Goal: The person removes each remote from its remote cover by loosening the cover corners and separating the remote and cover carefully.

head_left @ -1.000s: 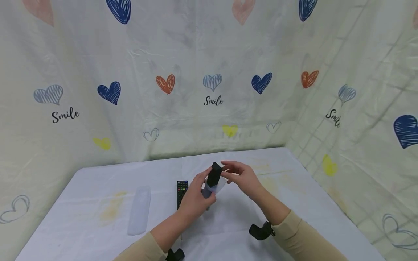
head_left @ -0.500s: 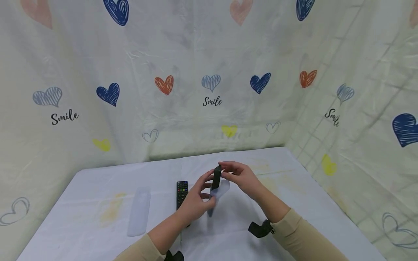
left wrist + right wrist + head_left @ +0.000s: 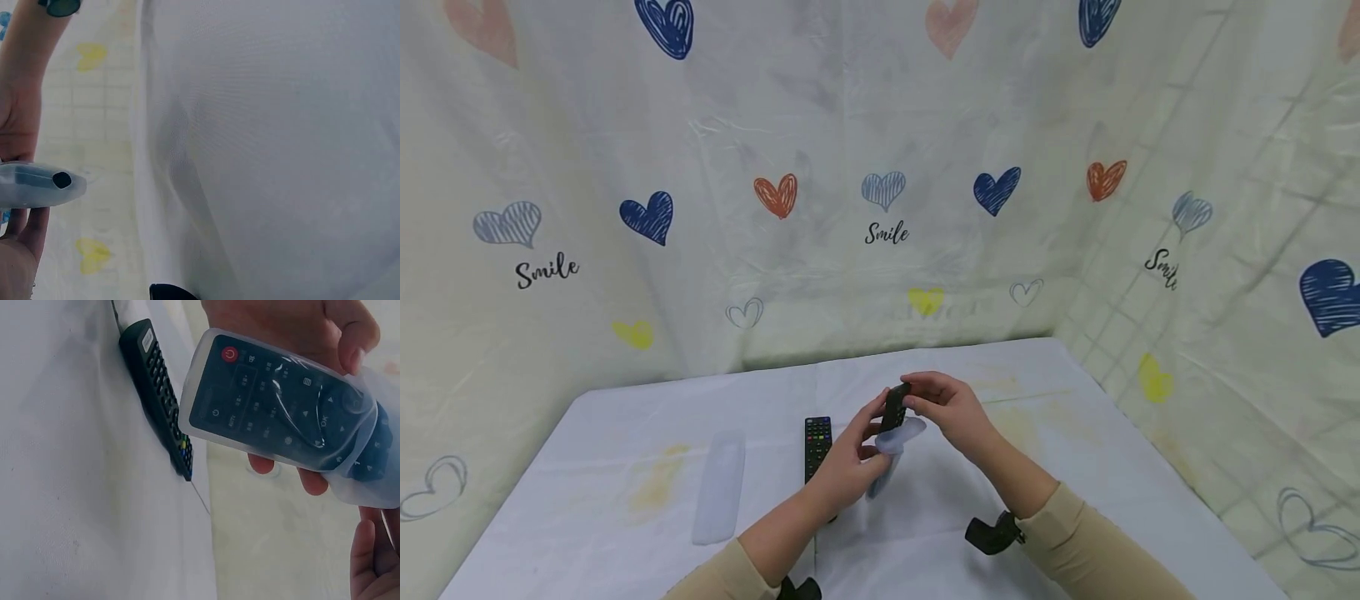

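Observation:
In the head view my left hand [image 3: 842, 467] grips a black remote control [image 3: 894, 407] whose lower part sits in a translucent sleeve [image 3: 889, 450]. The remote's bare upper end sticks out of it, and my right hand [image 3: 946, 404] pinches that end between thumb and fingers. The sleeve's mouth is folded outward below the bare part. In the right wrist view, the sleeve [image 3: 250, 400] covers the remote's red power button and other keys, with my left thumb [image 3: 356, 353] along its edge. A dark hole shows in the sleeve's end [image 3: 44, 186] in the left wrist view.
On the white table [image 3: 625, 433] a second black remote [image 3: 817, 442] lies left of the hands, partly behind my left hand. Farther left lies another translucent sleeve [image 3: 718, 487]. A heart-patterned sheet [image 3: 820, 275] hangs behind the table.
The held remote and sleeve have turned, so keys now show on the bare end. My right fingers have closed in on that end, and the sleeve's mouth appears folded farther out.

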Available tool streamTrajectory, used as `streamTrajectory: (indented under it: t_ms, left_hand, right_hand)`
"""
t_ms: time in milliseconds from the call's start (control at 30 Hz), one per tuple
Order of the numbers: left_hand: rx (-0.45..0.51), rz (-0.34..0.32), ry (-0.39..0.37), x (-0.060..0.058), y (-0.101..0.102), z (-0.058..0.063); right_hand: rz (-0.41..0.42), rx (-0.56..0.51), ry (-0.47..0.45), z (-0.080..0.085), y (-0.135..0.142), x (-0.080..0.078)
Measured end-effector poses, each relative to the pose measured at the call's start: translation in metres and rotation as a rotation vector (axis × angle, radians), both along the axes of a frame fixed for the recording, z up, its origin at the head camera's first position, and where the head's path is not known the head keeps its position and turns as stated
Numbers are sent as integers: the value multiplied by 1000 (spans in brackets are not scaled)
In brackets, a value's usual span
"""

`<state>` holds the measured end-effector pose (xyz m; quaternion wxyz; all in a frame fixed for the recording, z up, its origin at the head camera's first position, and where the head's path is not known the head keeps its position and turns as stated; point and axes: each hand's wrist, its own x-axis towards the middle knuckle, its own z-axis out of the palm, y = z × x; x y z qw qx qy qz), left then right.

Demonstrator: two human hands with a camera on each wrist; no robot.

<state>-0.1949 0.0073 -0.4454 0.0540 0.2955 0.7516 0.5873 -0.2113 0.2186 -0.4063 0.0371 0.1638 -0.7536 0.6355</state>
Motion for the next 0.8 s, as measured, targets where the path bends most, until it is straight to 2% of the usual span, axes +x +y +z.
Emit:
streamTrajectory:
  t_ms: [200, 567, 800]
  left_hand:
    - [-47, 24, 22, 1, -3, 3]
    - [-58, 186, 112, -2, -2, 10]
    - [-18, 237, 86, -3, 3, 9]
  right_hand:
    - [-32, 11, 47, 1, -4, 4]
    - [-90, 69, 48, 1, -7, 4]
    - [-80, 66, 18, 3, -7, 3]
